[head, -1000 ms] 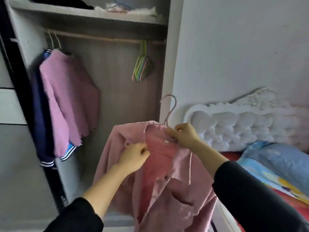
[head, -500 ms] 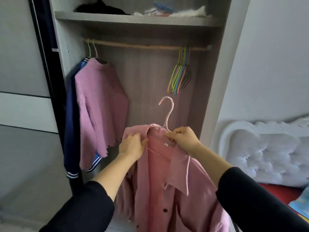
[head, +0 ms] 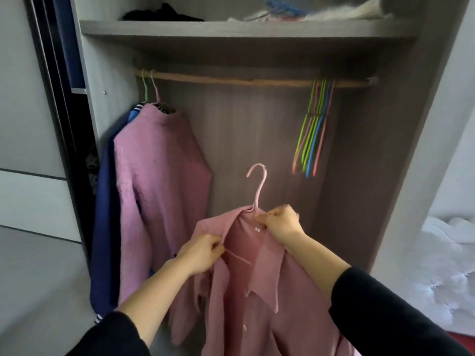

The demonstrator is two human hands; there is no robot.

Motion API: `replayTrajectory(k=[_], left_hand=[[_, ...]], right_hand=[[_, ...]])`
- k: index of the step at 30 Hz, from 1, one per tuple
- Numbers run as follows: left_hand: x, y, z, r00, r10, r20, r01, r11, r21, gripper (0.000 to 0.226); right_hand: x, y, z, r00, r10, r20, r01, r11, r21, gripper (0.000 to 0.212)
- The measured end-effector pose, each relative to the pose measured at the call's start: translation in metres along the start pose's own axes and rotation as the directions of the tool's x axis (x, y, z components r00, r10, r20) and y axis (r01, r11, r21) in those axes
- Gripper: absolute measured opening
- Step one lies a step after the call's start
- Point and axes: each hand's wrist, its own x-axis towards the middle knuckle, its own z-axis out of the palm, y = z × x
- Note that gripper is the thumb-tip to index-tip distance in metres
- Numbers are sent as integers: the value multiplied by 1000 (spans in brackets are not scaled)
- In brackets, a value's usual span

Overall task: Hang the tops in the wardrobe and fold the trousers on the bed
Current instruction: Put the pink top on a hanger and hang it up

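Note:
A pink button shirt sits on a pale pink hanger whose hook points up, well below the wooden rail. My left hand pinches the shirt's left collar edge. My right hand grips the collar and hanger neck at the right. The open wardrobe fills the view. On the rail's left end hang a pink-purple top and, behind it, a navy top. No trousers are in view.
Several empty coloured hangers hang bunched at the rail's right end. A shelf above the rail holds dark cloth, hangers and white fabric. A sliding door stands at the left. A white padded headboard shows at the right.
The view has turned left and closer to the wardrobe, with the bed sliding out of sight. Both hands kept their hold and carried the shirt toward the wardrobe opening.

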Motion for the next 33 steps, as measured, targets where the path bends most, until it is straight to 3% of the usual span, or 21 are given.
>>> replayTrajectory(k=[3,6,8,12,17,21,24,28,33], left_hand=[[24,-24,-10,998,-65,24,61,989,138,30],[59,-42,-27,998,-68,-3,68,993,98,24],[87,-57,-45,998,-39,-57,42,997,63,23],[146,-84,-99,977,80,-196,-43,982,185,24],[199,-103,-188,871,281,-402,-141,928,345,26],[236,-113,-245,805,341,-485,-141,905,402,28],[259,-121,-277,776,339,-531,-79,889,452,36],[280,-128,-307,785,239,-572,-7,927,376,53],[301,-140,-323,831,205,-517,-32,945,325,70]], right_hand=[[15,-17,25,996,50,80,-56,996,67,46],[40,-42,41,992,69,103,-82,989,123,32],[60,-63,52,995,59,81,-70,989,131,22],[101,-102,78,999,38,32,-42,990,135,19],[153,-155,96,994,55,-89,-35,975,218,10],[184,-196,107,986,9,-166,36,964,265,14],[208,-229,115,973,-89,-213,137,966,222,21],[242,-273,121,945,-183,-269,231,960,156,28],[280,-302,144,943,-181,-281,242,949,202,9]])
